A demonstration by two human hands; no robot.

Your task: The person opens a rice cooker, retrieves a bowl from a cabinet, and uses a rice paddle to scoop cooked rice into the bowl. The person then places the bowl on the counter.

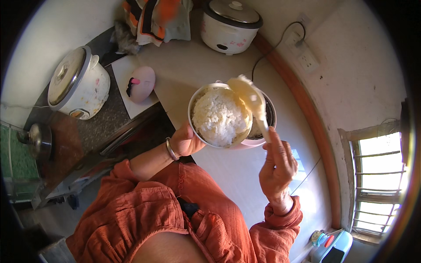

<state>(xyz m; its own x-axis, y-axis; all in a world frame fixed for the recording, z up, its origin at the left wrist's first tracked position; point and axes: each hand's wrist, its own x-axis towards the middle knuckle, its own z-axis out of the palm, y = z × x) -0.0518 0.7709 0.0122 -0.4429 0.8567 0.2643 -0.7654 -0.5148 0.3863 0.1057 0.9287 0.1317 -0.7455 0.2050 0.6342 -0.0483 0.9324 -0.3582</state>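
Note:
My left hand (185, 139), with a bangle at its wrist, grips the near left rim of a round white bowl (191, 117). White rice (218, 113) is heaped inside it. In my right hand (279, 167) is the handle of a pale rice paddle (248, 93), raised over the bowl's right edge. The paddle's head is blurred, and grains seem to cling to its tip. Partly hidden behind the bowl stands an uncovered pot with a pink outer wall (251, 143) and a dark inner wall. Some whitish contents show inside it.
A pink oval lid-like piece (143, 85) lies on a white tile to the left. Two lidded white rice cookers stand at the far left (93, 90) and the back (228, 37). A cord (272, 49) runs to a wall socket (302, 55). A barred window (378, 175) is at right.

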